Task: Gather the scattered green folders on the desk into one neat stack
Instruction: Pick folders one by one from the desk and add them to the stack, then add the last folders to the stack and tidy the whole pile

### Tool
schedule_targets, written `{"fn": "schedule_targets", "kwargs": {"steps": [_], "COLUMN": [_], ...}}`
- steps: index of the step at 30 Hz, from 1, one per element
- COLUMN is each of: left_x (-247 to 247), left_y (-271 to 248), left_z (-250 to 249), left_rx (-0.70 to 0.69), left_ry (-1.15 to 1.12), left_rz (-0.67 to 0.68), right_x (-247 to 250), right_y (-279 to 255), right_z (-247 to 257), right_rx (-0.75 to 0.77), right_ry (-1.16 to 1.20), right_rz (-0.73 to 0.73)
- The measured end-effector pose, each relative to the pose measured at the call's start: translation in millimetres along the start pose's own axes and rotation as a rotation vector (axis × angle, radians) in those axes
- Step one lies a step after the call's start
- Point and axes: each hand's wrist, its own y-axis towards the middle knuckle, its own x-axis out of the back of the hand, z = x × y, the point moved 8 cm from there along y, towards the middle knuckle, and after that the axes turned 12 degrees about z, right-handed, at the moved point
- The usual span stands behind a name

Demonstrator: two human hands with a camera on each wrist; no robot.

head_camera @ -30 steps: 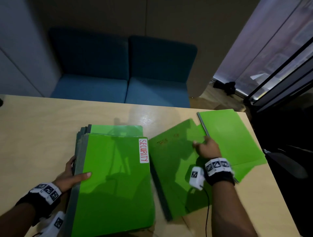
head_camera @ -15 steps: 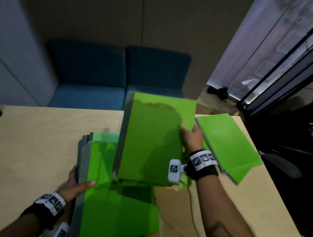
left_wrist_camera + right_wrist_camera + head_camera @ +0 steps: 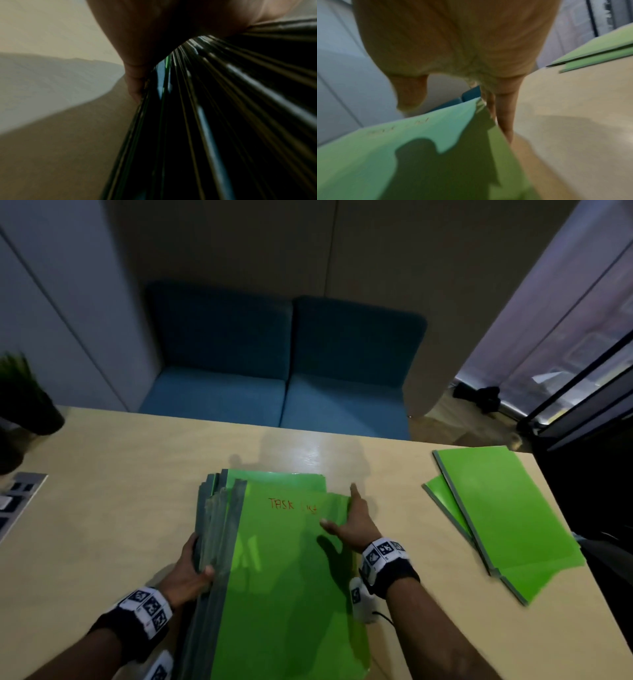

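Observation:
A stack of green folders (image 3: 287,594) with grey spines lies mid-desk. Its top folder (image 3: 294,542) carries red writing, "TASK LIST". My left hand (image 3: 195,566) grips the stack's left spine edge, thumb over the top; the left wrist view shows the spines (image 3: 205,121) close up beside my left hand (image 3: 135,81). At the top folder's right edge is my right hand (image 3: 346,517), with fingers (image 3: 503,115) straight along that edge and thumb spread above the cover (image 3: 419,155). Two more green folders (image 3: 496,518) lie overlapped at the desk's right end, apart from both hands.
The pale wooden desk (image 3: 120,491) has a dark potted plant (image 3: 24,402) and a socket panel (image 3: 17,501) at its left. A blue sofa (image 3: 274,378) stands behind the far edge. The two loose folders (image 3: 599,51) lie near the desk's right edge.
My right hand lifted the "TASK LIST" folder from the desk and laid it on the stack, covering the "SECURITY" folder. The left hand stayed at the spine edge.

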Motion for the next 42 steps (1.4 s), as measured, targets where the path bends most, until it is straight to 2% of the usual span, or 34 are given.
{"fn": "schedule_targets", "kwargs": {"steps": [6,9,10,13,15,16,18,21,23,27,30,32,33,35,37,38,42], "left_x": [0.5,-3.4,-3.6,-1.7,-1.9,-2.8,-3.7,-3.5,-3.0,-0.5,-2.2,-2.6,-2.9,-3.7,-3.8,-3.9,-4.5], "left_y": [10.1,8.4,8.0,8.6,10.5,10.2,8.8,8.3,11.3,13.2,14.4,13.4,13.3,12.8,13.1,13.1,12.0], "left_z": [20.6,22.0,20.5,21.2,23.4,21.3,17.1,15.1,16.9,22.1,23.9,24.5,25.9,28.1,30.5,30.5,27.1], "left_rx": [-0.061,-0.033,-0.028,-0.032,-0.028,-0.028,-0.026,-0.026,-0.043,-0.055,-0.043,-0.028,-0.017,0.007,0.017,0.015,-0.002], "left_ry": [-0.092,-0.11,-0.118,-0.152,-0.155,-0.147,-0.135,-0.137,-0.16,-0.22,-0.225,-0.23,-0.23,-0.219,-0.207,-0.203,-0.225], "left_rz": [0.055,0.052,0.044,0.038,0.043,0.043,0.031,0.007,0.01,-0.005,0.01,0.01,0.015,0.023,0.019,0.017,0.01], "right_x": [-29.9,-15.4,1.1,80.3,126.2,141.9,158.1,146.8,134.5,109.0,91.3,100.5,113.0,136.6,137.8,132.3,116.7], "right_y": [15.3,20.4,21.9,10.6,-18.3,-35.7,-59.9,-69.0,-74.3,-76.9,-67.7,-67.3,-71.8,-90.4,-108.2,-111.5,-108.6], "right_z": [30.7,24.8,13.2,-59.4,-125.8,-159.0,-212.2,-256.5,-257.3,-210.2,-183.0,-177.5,-181.6,-211.2,-252.7,-267.5,-266.2], "right_rx": [-0.003,0.051,0.056,-0.08,-0.306,-0.421,-0.545,-0.562,-0.562,-0.462,-0.355,-0.27,-0.254,-0.383,-0.601,-0.652,-0.621], "right_ry": [-0.249,-0.189,-0.158,-0.079,-0.112,-0.145,-0.209,-0.268,-0.334,-0.439,-0.469,-0.381,-0.308,-0.211,-0.104,-0.071,-0.178], "right_rz": [0.027,0.051,0.017,-0.299,-0.482,-0.523,-0.498,-0.359,-0.382,-0.452,-0.383,-0.388,-0.449,-0.601,-0.592,-0.547,-0.446]}}
